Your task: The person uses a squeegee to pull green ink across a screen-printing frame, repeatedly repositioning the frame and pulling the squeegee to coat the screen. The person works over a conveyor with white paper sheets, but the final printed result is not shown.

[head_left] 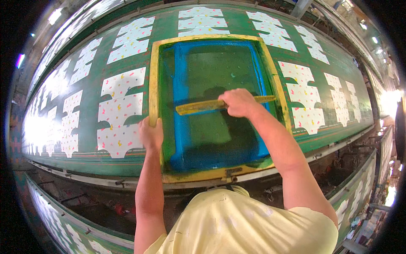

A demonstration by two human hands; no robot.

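Note:
A large screen printing frame (155, 84) with yellow edges lies on a long green table, its mesh green with blue bands along the sides. My left hand (151, 133) is closed around the frame's left edge, near its lower half. In my right hand (240, 103) is a yellow squeegee (198, 107), gripped right of its middle. The squeegee spans most of the mesh's width, slightly tilted, its right end higher. The squeegee's lower edge and any ink along it are hard to make out.
White fabric pieces with small coloured prints (120, 112) lie in rows on the green table (165, 21), left, right and beyond the frame. A metal rail (105, 181) runs along the near edge. Another table with printed pieces (63, 224) stands at lower left.

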